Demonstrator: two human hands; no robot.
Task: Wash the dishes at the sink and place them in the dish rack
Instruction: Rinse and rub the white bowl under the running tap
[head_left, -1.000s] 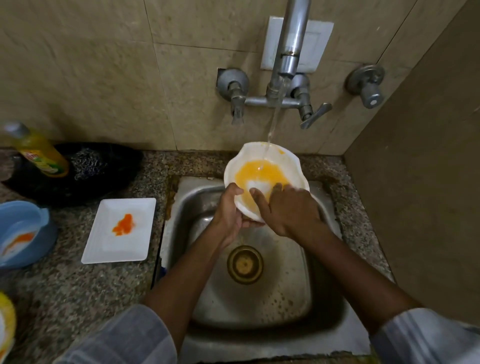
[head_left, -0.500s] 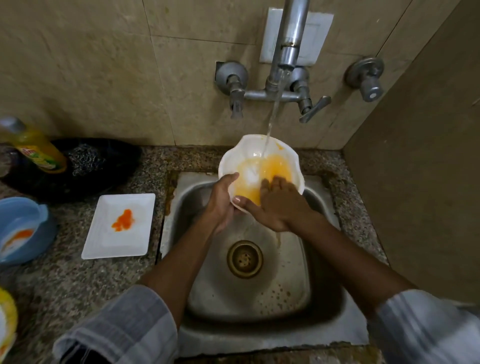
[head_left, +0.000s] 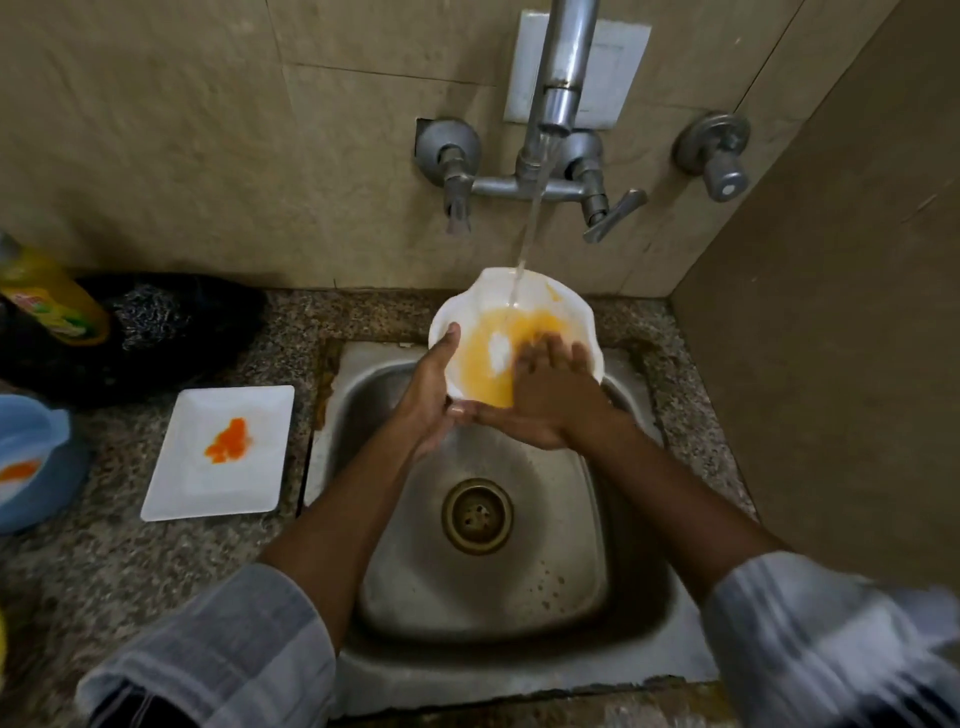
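Note:
A white scalloped bowl (head_left: 488, 299) smeared with yellow-orange sauce is tilted over the steel sink (head_left: 639, 660), under the running water from the tap (head_left: 563, 67). My left hand (head_left: 428, 397) grips the bowl's left rim, thumb on the edge. My right hand (head_left: 553, 400) lies with spread, straight fingers on the sauce inside the bowl; it is blurred.
A white square plate (head_left: 192, 488) with an orange smear lies on the granite counter left of the sink. A blue bowl (head_left: 31, 431), a yellow dish-soap bottle (head_left: 49, 296) and a steel scrubber (head_left: 150, 317) on a dark dish stand further left. A wall closes the right side.
My right hand has slid up and across the inside of the bowl, spreading the sauce. The bowl has tilted a little under the stream. The view has shifted.

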